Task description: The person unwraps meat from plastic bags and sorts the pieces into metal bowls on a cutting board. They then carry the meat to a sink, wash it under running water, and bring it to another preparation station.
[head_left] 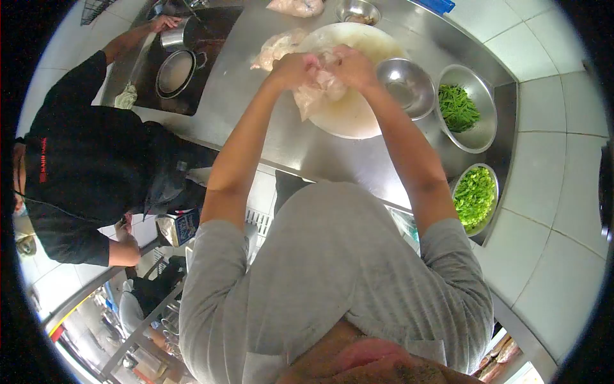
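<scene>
Over a round white cutting board (348, 121), both of my hands grip the top of a clear plastic bag (312, 101) with pale pinkish contents. My left hand (294, 69) has its fingers closed on the bag's gathered plastic. From the other side my right hand (354, 66) is closed on the same bag. What exactly is inside cannot be made out. Another bag of pale pink stuff (276, 50) lies beside the board, to the left of my left hand. A shiny metal bowl (407, 88) stands at the board's right edge, near my right forearm.
To the right stand a bowl of long cut greens (459, 109) and a bowl of chopped greens (475, 200). A small metal bowl (358, 11) and another bag (296, 6) sit at the back. At left, a co-worker in black (96, 153) reaches into a sink (204, 64) holding pots.
</scene>
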